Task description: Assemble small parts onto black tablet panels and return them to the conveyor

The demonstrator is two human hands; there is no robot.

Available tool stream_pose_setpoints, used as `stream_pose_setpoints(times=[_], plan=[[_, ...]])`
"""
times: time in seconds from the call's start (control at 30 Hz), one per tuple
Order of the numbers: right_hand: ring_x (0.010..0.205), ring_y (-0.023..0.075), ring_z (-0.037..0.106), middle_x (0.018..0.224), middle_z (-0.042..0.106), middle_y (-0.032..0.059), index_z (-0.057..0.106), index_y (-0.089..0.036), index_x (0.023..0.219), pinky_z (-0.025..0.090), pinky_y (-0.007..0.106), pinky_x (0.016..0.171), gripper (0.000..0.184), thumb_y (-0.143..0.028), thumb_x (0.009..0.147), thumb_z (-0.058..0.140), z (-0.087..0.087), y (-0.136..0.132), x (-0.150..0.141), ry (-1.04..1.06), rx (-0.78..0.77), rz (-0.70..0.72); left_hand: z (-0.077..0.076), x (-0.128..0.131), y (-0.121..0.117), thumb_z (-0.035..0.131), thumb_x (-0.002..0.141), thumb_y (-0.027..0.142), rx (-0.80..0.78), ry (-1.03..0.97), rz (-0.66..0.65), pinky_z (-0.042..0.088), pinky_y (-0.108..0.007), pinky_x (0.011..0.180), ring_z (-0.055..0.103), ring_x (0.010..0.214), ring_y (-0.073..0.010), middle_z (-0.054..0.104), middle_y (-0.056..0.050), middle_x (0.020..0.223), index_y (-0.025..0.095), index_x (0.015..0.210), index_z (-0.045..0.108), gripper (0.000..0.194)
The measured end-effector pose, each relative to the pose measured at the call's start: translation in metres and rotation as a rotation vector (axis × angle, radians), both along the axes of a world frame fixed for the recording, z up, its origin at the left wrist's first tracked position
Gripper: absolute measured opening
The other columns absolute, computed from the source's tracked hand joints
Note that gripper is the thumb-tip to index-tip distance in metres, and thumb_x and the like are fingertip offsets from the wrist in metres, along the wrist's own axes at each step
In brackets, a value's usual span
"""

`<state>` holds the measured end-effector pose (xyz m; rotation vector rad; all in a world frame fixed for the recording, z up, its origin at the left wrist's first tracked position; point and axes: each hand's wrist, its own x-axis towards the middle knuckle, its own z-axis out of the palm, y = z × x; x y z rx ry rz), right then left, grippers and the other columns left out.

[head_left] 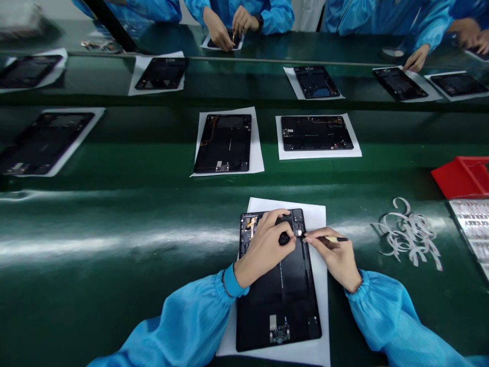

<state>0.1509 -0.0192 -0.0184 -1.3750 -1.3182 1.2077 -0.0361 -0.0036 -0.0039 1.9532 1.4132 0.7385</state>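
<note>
Nearest us, at lower centre of the frame, our tablet [280, 285] lies flat on a white sheet [315, 224] on the green bench [95, 306]. It is a thin black slab, its inner side facing up, with pale marks down its middle, silvery parts at its near end and gold-coloured ones at its far left corner. Its long axis runs nearly up and down the frame, the far end leaning slightly left.

Our left hand [263, 250] reaches over the far part, fingers curled closed around a round black piece [283, 238]. Our right hand [338, 257] pinches a slim tool [336, 239], fingertips closed on it, its tip at the tablet's far right corner.

Curled white strips [414, 234] lie at right, near a clear tray [471, 224] and a red bin [462, 176]. Beyond, at upper centre, two more tablets [225, 142] rest on sheets; at the top, a person's hands [229, 25] work over another.
</note>
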Motion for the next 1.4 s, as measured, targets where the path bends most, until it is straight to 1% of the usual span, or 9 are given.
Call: stream_pose_setpoints(times=[0.23,0.37,0.53,0.87,1.03,1.17,1.27,1.33,1.4], plan=[[0.08,0.0201,0.072,0.083,0.075,0.004,0.072,-0.021,0.076,0.058,0.029,0.072,0.008,-0.028,0.079,0.073,0.001,0.0,0.0,0.002,0.047,0.023,0.001,0.0,0.0,0.064,0.074,0.008,0.013,0.025,0.002,0.041,-0.041,0.097,0.049,0.117,-0.026,0.053,-0.006,0.125,0.019,0.073,0.062,0.011],[0.083,0.0184,0.071,0.085,0.075,0.0028,0.072,-0.022,0.078,0.056,0.03,0.079,0.006,-0.024,0.083,0.069,0.001,0.001,0.001,-0.053,0.12,0.074,0.002,-0.001,0.0,0.064,0.074,0.008,-0.006,0.029,-0.006,0.041,-0.041,0.097,0.049,0.117,-0.0264,0.053,-0.005,0.125,0.02,0.073,0.061,0.012],[0.082,0.0192,0.07,0.085,0.074,0.0035,0.071,-0.021,0.08,0.055,0.032,0.08,0.007,-0.025,0.085,0.068,0.0,0.002,0.007,-0.08,0.137,0.119,0.005,-0.003,0.002,0.063,0.078,0.009,-0.045,-0.007,-0.001,0.039,-0.042,0.099,0.048,0.117,-0.0253,0.053,-0.006,0.123,0.021,0.083,0.06,0.013],[0.079,0.0194,0.07,0.082,0.074,0.0044,0.071,-0.021,0.077,0.056,0.03,0.073,0.009,-0.028,0.081,0.072,-0.003,0.003,0.015,-0.074,0.106,0.072,0.009,-0.001,0.006,0.067,0.074,0.006,-0.13,-0.09,0.037,0.039,-0.043,0.101,0.049,0.118,-0.0251,0.055,-0.005,0.118,0.021,0.081,0.059,0.019],[0.074,0.0186,0.069,0.08,0.072,0.0034,0.068,-0.02,0.075,0.057,0.032,0.071,0.016,-0.032,0.075,0.078,-0.002,0.005,0.018,0.041,0.096,-0.056,0.008,-0.007,0.002,0.066,0.078,0.01,-0.088,-0.079,-0.026,0.039,-0.044,0.102,0.049,0.12,-0.0255,0.054,-0.006,0.122,0.023,0.092,0.062,0.019],[0.083,0.0187,0.068,0.089,0.068,0.0046,0.065,-0.02,0.082,0.056,0.037,0.079,0.028,-0.046,0.091,0.057,0.0,0.004,0.02,0.204,0.076,-0.166,0.01,-0.025,-0.009,0.06,0.088,0.022,-0.031,0.039,-0.011,0.037,-0.046,0.101,0.05,0.118,-0.0258,0.056,-0.006,0.123,0.024,0.102,0.062,0.014],[0.089,0.018,0.065,0.099,0.065,0.0069,0.063,-0.019,0.08,0.052,0.036,0.083,0.038,-0.046,0.098,0.043,0.007,0.0,0.018,0.184,0.109,-0.17,0.008,-0.034,-0.015,0.062,0.088,0.025,-0.016,0.147,0.057,0.036,-0.048,0.098,0.049,0.116,-0.0279,0.056,-0.007,0.123,0.023,0.1,0.062,0.013],[0.082,0.0156,0.063,0.104,0.064,0.0073,0.063,-0.019,0.083,0.051,0.033,0.079,0.035,-0.043,0.098,0.043,0.013,-0.003,0.013,0.128,0.118,-0.139,0.005,-0.034,-0.016,0.065,0.085,0.024,-0.021,0.174,0.067,0.038,-0.047,0.096,0.048,0.116,-0.028,0.055,-0.007,0.124,0.022,0.097,0.062,0.012],[0.071,0.0132,0.06,0.096,0.064,0.0058,0.062,-0.018,0.086,0.05,0.029,0.07,0.033,-0.041,0.099,0.042,0.02,-0.007,0.006,0.037,0.121,-0.08,0.002,-0.032,-0.016,0.066,0.084,0.022,-0.025,0.176,0.074,0.038,-0.046,0.094,0.048,0.116,-0.0276,0.055,-0.006,0.124,0.022,0.093,0.063,0.009]])
